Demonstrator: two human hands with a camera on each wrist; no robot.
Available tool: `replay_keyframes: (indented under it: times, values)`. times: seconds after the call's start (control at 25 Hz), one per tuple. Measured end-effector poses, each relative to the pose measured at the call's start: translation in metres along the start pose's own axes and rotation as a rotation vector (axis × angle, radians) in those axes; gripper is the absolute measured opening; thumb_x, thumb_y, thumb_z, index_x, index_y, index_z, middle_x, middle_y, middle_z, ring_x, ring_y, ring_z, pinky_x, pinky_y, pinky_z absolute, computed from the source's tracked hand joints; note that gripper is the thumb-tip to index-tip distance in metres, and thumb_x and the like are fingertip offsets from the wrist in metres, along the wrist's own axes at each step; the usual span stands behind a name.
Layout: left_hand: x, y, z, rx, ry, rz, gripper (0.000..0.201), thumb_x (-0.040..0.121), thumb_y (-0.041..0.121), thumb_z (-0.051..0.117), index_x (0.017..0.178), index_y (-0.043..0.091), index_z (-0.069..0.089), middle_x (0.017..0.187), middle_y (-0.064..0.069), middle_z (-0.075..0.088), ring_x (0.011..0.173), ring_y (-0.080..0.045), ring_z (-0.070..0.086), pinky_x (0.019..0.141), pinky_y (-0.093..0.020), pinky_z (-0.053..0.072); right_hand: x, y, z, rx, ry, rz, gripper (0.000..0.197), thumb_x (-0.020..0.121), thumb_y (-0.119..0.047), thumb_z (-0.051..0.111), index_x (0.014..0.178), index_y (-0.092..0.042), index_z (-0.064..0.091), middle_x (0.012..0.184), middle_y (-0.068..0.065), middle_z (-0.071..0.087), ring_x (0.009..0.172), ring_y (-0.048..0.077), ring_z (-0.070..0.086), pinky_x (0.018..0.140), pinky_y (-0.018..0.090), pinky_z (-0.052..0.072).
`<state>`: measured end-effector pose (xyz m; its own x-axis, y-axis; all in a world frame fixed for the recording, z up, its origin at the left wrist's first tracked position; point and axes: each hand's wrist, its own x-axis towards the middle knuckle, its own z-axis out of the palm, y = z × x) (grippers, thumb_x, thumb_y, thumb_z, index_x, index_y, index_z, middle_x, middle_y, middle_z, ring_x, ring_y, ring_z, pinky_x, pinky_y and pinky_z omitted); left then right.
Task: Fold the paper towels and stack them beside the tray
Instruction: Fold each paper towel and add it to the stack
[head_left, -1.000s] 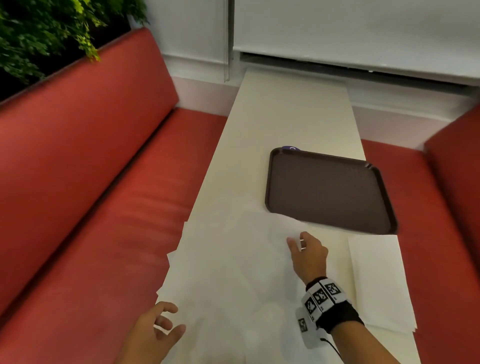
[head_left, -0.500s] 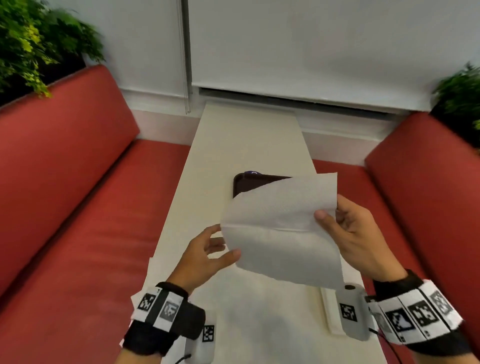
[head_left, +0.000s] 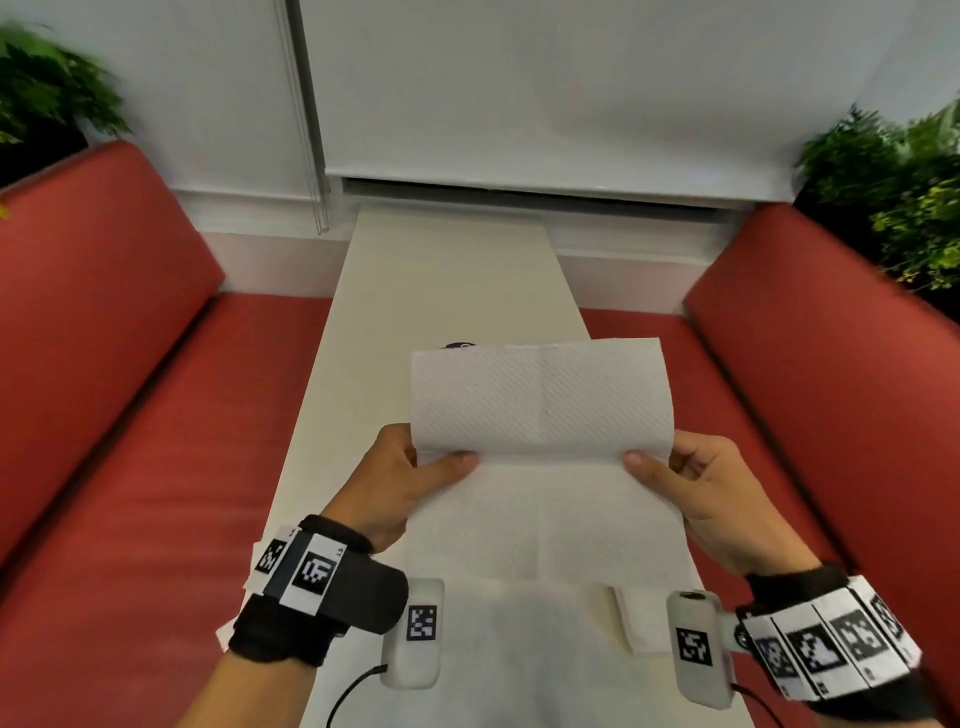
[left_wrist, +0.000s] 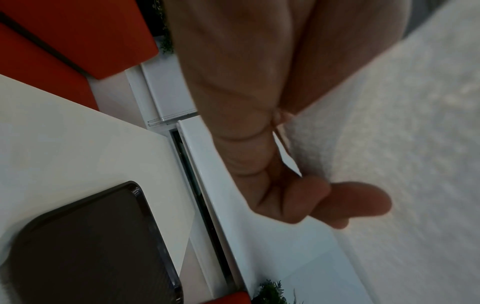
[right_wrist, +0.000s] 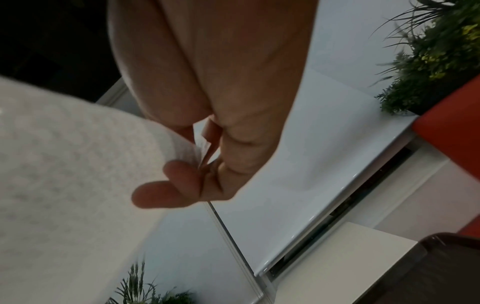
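Closest to the camera, a heap of loose white paper towels (head_left: 519, 654) lies on the long off-white table (head_left: 447, 270), with what looks like a small folded white stack (head_left: 631, 621) at its right edge, partly hidden by the wrist gear.

Just above that, both hands hold one white embossed paper towel sheet (head_left: 540, 400) up in the air over the table. The left hand (head_left: 395, 478) pinches the sheet's left edge, thumb on the near face and fingers curled behind it. The right hand (head_left: 717, 488) does the same on the right edge. The sheet is bent along a crosswise crease at thumb height, top half standing up, bottom half hanging toward the person.

So I'd say the fold is only half made. To do it well, I'd bring the top edge over to meet the bottom one, line up the corners before pressing, and keep both pinches even so the thin sheet doesn't skew or tear.

Farther back, the dark brown plastic tray (left_wrist: 85, 246) sits on the table, almost entirely hidden behind the sheet in the head view. Red padded benches (head_left: 104, 364) flank the table.
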<state>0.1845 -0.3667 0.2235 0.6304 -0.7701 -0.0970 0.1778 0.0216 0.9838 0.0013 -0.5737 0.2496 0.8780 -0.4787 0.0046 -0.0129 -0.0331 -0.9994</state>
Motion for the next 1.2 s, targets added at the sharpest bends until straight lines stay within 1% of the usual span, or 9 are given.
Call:
replay_keyframes:
  times: [0.16, 0.2, 0.28, 0.44, 0.56, 0.68, 0.8, 1.0, 1.2]
  values:
    - [0.004, 0.005, 0.004, -0.035, 0.047, -0.024, 0.015, 0.082, 0.006, 0.059, 0.090, 0.012, 0.069, 0.088, -0.004, 0.073, 0.082, -0.018, 0.069, 0.066, -0.025, 0.057, -0.001, 0.009, -0.002, 0.098, 0.071, -0.025, 0.015, 0.072, -0.025, 0.076, 0.085, -0.018, 0.078, 0.089, 0.009, 0.074, 0.079, 0.026, 0.070, 0.062, 0.028, 0.056]
    - [0.004, 0.005, 0.004, -0.058, 0.026, -0.047, 0.021, 0.087, 0.002, 0.053, 0.080, 0.014, 0.069, 0.082, -0.003, 0.072, 0.075, -0.020, 0.068, 0.060, -0.026, 0.055, -0.002, 0.010, -0.002, 0.115, 0.083, -0.013, 0.004, 0.076, -0.018, 0.074, 0.077, -0.019, 0.078, 0.078, 0.012, 0.071, 0.068, 0.032, 0.063, 0.054, 0.029, 0.050]
    - [0.006, 0.006, 0.005, -0.140, 0.007, -0.130, 0.032, 0.088, 0.004, 0.041, 0.066, 0.014, 0.062, 0.075, -0.004, 0.064, 0.068, -0.023, 0.062, 0.052, -0.029, 0.051, -0.007, 0.015, -0.006, 0.096, 0.154, 0.030, 0.023, 0.080, -0.012, 0.057, 0.062, -0.013, 0.071, 0.059, 0.018, 0.051, 0.051, 0.027, 0.043, 0.047, 0.024, 0.033]
    - [0.012, -0.002, 0.013, -0.249, -0.047, -0.173, 0.021, 0.079, 0.023, 0.048, 0.068, 0.010, 0.060, 0.082, -0.008, 0.063, 0.075, -0.025, 0.063, 0.058, -0.032, 0.052, -0.023, 0.028, -0.019, 0.253, 0.239, 0.094, 0.038, 0.088, -0.028, 0.055, 0.063, -0.004, 0.070, 0.061, 0.008, 0.064, 0.052, 0.015, 0.061, 0.046, 0.021, 0.048]
    - [0.021, -0.022, 0.029, 0.017, -0.097, -0.137, 0.007, 0.077, 0.003, 0.069, 0.073, 0.007, 0.064, 0.078, -0.010, 0.065, 0.070, -0.026, 0.066, 0.062, -0.033, 0.053, -0.037, 0.062, -0.041, 0.066, 0.341, 0.113, 0.019, 0.067, -0.027, 0.079, 0.072, -0.009, 0.074, 0.070, 0.003, 0.069, 0.061, 0.012, 0.062, 0.054, 0.021, 0.051]
    - [0.040, -0.054, 0.052, 0.309, -0.060, -0.123, 0.009, 0.077, -0.003, 0.069, 0.076, 0.006, 0.067, 0.068, -0.009, 0.069, 0.064, -0.024, 0.068, 0.062, -0.031, 0.052, -0.057, 0.098, -0.056, -0.081, 0.485, 0.199, 0.012, 0.074, 0.003, 0.075, 0.075, -0.009, 0.074, 0.064, 0.000, 0.066, 0.051, 0.012, 0.057, 0.049, 0.020, 0.049]
    - [0.075, -0.099, 0.087, 0.551, -0.027, -0.034, 0.011, 0.079, 0.003, 0.068, 0.078, 0.014, 0.071, 0.068, -0.001, 0.069, 0.062, -0.012, 0.065, 0.065, -0.019, 0.051, -0.075, 0.133, -0.066, -0.248, 0.573, 0.358, 0.017, 0.075, 0.001, 0.076, 0.078, -0.016, 0.073, 0.061, 0.003, 0.068, 0.045, 0.014, 0.058, 0.052, 0.024, 0.052]
    - [0.127, -0.158, 0.152, 0.761, -0.103, 0.064, 0.021, 0.087, 0.003, 0.055, 0.099, 0.010, 0.071, 0.097, -0.003, 0.069, 0.069, -0.004, 0.057, 0.066, -0.001, 0.040, -0.086, 0.174, -0.078, -0.381, 0.612, 0.487, 0.023, 0.082, -0.008, 0.072, 0.097, -0.027, 0.072, 0.063, -0.003, 0.068, 0.048, 0.005, 0.064, 0.058, 0.018, 0.053]
    - [0.169, -0.206, 0.180, 1.004, -0.220, -0.062, 0.036, 0.091, 0.007, 0.045, 0.118, 0.022, 0.063, 0.111, -0.013, 0.061, 0.103, -0.032, 0.057, 0.095, -0.040, 0.046, -0.070, 0.204, -0.096, -0.484, 0.561, 0.558, 0.031, 0.088, -0.007, 0.062, 0.114, -0.023, 0.068, 0.069, -0.002, 0.070, 0.053, 0.001, 0.063, 0.050, 0.003, 0.039]
